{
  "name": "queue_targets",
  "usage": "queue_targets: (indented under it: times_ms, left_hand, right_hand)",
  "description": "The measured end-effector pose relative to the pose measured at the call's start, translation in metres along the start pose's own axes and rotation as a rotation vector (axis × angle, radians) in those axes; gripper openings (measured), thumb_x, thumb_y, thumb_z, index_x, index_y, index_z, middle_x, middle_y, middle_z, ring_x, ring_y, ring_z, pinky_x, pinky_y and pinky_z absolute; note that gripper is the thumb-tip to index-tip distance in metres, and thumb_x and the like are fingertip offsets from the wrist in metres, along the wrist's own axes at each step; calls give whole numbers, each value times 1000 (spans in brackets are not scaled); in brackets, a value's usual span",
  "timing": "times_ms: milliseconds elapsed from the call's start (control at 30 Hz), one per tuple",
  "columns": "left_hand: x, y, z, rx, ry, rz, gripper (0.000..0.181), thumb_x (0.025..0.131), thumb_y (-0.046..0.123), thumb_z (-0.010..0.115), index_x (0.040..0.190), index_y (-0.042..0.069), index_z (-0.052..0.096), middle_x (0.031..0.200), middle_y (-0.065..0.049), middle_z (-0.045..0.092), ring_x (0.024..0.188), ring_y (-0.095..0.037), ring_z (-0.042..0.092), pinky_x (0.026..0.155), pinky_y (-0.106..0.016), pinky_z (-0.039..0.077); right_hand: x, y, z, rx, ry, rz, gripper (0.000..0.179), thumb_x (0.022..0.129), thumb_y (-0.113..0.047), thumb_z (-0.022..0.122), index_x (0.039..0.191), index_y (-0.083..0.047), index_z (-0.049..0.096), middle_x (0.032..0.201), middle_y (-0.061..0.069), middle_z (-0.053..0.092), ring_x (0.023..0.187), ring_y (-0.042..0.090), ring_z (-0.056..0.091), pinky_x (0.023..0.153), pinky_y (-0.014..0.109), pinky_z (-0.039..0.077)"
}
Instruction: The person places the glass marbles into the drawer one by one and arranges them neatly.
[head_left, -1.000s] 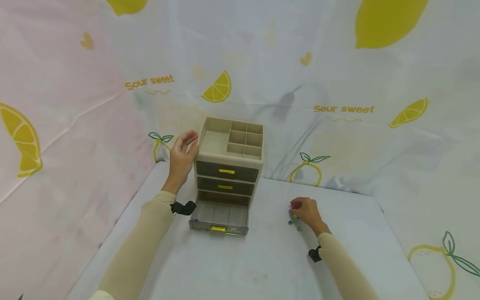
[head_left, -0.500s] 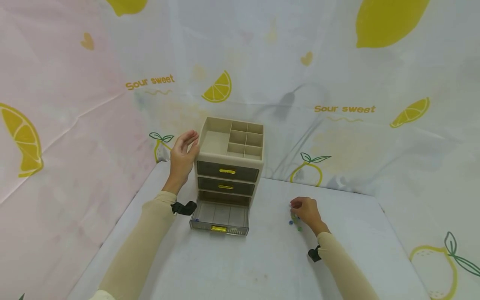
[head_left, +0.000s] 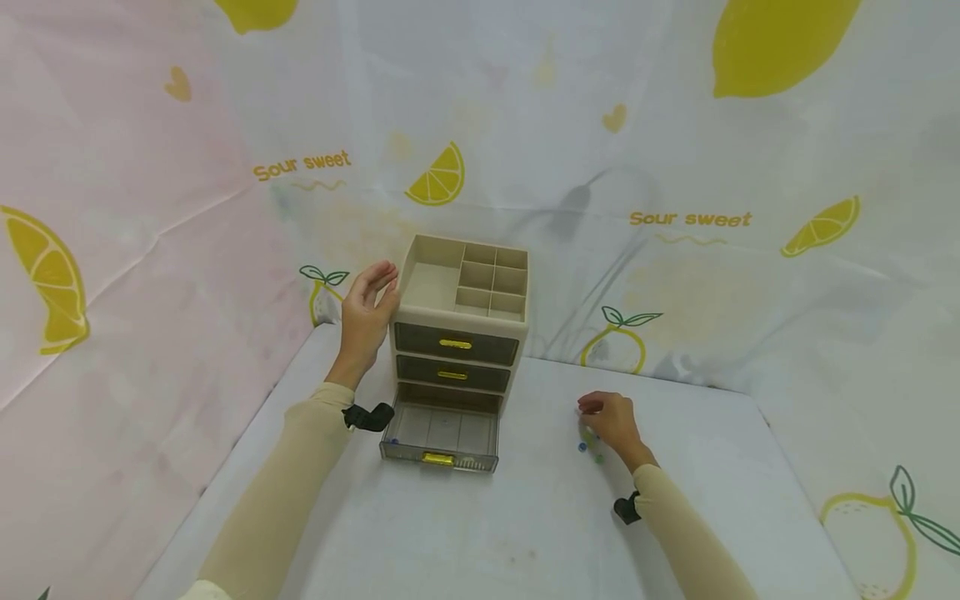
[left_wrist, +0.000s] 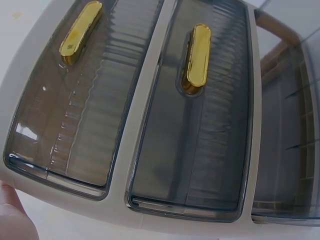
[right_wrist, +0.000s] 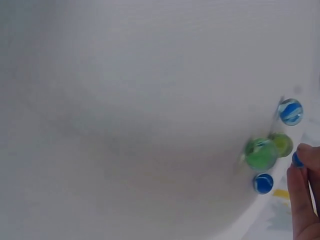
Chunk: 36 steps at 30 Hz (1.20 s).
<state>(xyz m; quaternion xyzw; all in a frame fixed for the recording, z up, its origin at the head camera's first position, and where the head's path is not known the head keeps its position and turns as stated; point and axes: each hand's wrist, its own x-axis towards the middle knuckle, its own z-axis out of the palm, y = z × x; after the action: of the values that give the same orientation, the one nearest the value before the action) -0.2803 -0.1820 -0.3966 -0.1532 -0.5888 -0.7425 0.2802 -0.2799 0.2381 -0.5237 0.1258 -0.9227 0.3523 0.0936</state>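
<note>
My right hand (head_left: 611,421) pinches a small blue marble (right_wrist: 297,160) between thumb and finger, just over the table. Close by lie a green marble (right_wrist: 261,154), a yellow-green marble (right_wrist: 281,144), a blue-and-white marble (right_wrist: 291,111) and a dark blue marble (right_wrist: 263,183). Against the upper left side of a beige desktop drawer organizer (head_left: 459,316) rests my left hand (head_left: 365,312), its fingers relaxed. The organizer's clear bottom drawer (head_left: 438,457) is pulled out, with something small and blue (head_left: 394,441) in its front left corner.
Two upper drawers (left_wrist: 190,125) with gold handles (left_wrist: 199,55) are closed. Open compartments (head_left: 491,279) divide the organizer's top. A lemon-print cloth (head_left: 525,167) hangs behind and beside the white table (head_left: 540,508).
My right hand has risen very slightly over the marbles. The left hand stays at the organizer's side, and the bottom drawer remains pulled out.
</note>
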Motion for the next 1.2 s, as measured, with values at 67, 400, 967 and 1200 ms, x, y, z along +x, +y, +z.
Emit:
queue_targets:
  times_ms: [67,400,967,1200]
  left_hand:
    - [0,-1,0,-3,2,3,47,91,-13,53,138,-11,42,136,-25,47,132,-31,44,112,-29,38]
    - [0,-3,0,-2,-9,2,48,92,-11,54,138,-12,41,136,-25,46,131,-29,45,112,-28,38]
    - [-1,0,-1,-11,-8,8,48,92,-10,54,138,-12,40,137,-26,45,133,-32,43,112,-29,37]
    - [-1,0,0,-20,-7,11,48,92,-12,54,138,-11,41,137,-29,43,132,-29,44,112,-28,37]
  right_hand:
    - [1,-2,0,9,11,-8,21,72,6,77,92,-1,75,83,9,74,80,26,71,75,43,60]
    - [5,-19,4,64,30,-79,20,72,6,78,90,-1,75,81,8,74,78,25,72,73,39,62]
    - [12,-58,14,244,31,-139,23,71,10,79,91,1,75,85,10,73,79,24,72,71,26,61]
    - [13,-73,18,310,6,-135,22,72,11,78,92,1,75,87,12,73,79,26,72,71,26,62]
